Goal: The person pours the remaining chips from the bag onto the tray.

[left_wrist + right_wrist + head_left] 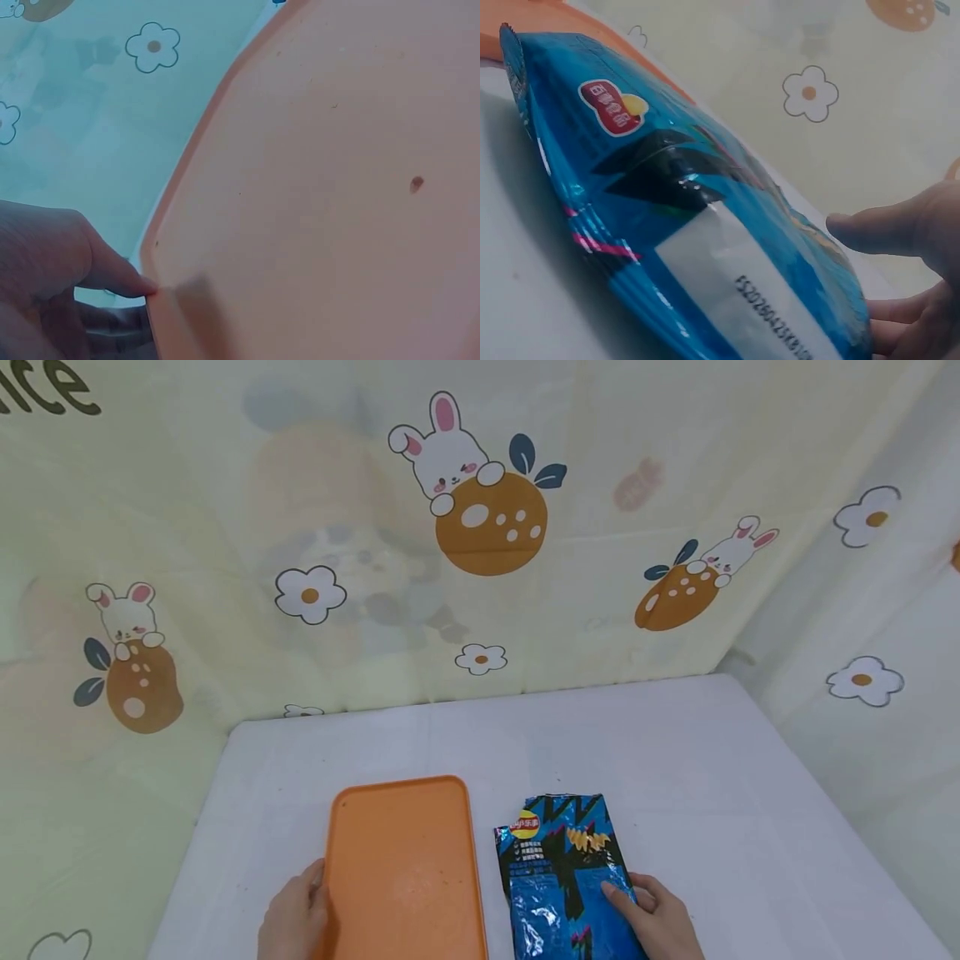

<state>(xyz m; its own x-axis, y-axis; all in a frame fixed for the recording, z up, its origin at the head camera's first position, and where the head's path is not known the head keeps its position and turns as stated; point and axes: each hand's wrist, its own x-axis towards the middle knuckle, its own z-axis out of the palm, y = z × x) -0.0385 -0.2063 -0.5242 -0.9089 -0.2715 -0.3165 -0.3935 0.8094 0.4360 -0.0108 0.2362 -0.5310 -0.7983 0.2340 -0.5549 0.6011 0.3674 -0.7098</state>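
Orange tray (pixel 405 868) bore scattered dark specks (pixel 417 184). Left hand (pixel 292 914) pinched its left rim, thumb on top, other fingers partly hidden behind edge. Blue snack bag (pixel 551 860) was right of tray, near but apart; contents hidden. Right hand (pixel 660 917) held bag's right edge between thumb and fingers. Near ends of tray and bag cut off in head view. White table (pixel 750 827) beneath; pale printed cloth (pixel 217 485) hung behind.
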